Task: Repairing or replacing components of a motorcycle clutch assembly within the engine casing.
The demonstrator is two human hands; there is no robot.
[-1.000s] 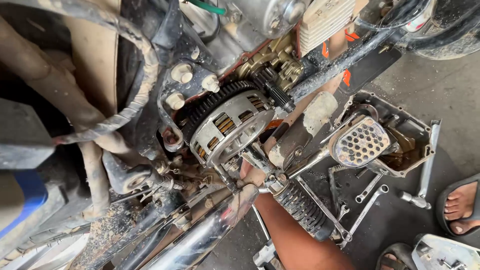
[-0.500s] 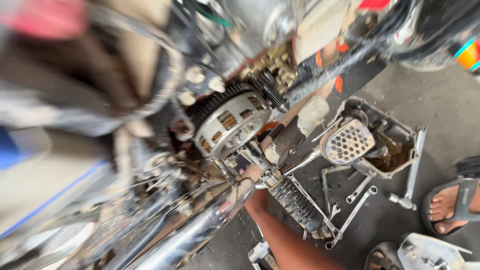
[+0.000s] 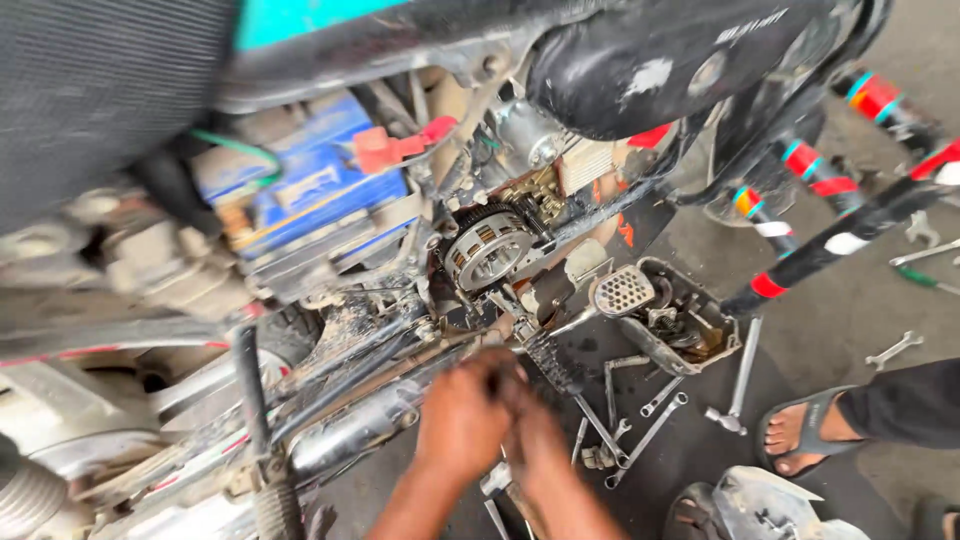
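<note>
At the far left of the frame a motorcycle lies close to the camera, its grimy frame tubes and a chrome exhaust pipe point(image 3: 350, 435) running diagonally toward the lower left. Above, in the upper left centre, a blue battery point(image 3: 300, 190) sits with a red terminal cap beside it. At centre the engine is open, showing the round toothed clutch basket point(image 3: 488, 247).

Low in the centre the left hand point(image 3: 462, 420) and the right hand point(image 3: 535, 440) are pressed together just below the footrest point(image 3: 548, 362). The fingers are curled and blurred; whether they hold anything cannot be told.

To the right, on the dark, oil-stained concrete floor point(image 3: 850, 320), lies the removed engine cover point(image 3: 680, 325), with a perforated strainer point(image 3: 622, 290) at its edge. Spanners point(image 3: 650, 435) are scattered below it. Further right is another person's sandalled foot point(image 3: 800, 435), with more wrenches beyond at the right edge.
</note>
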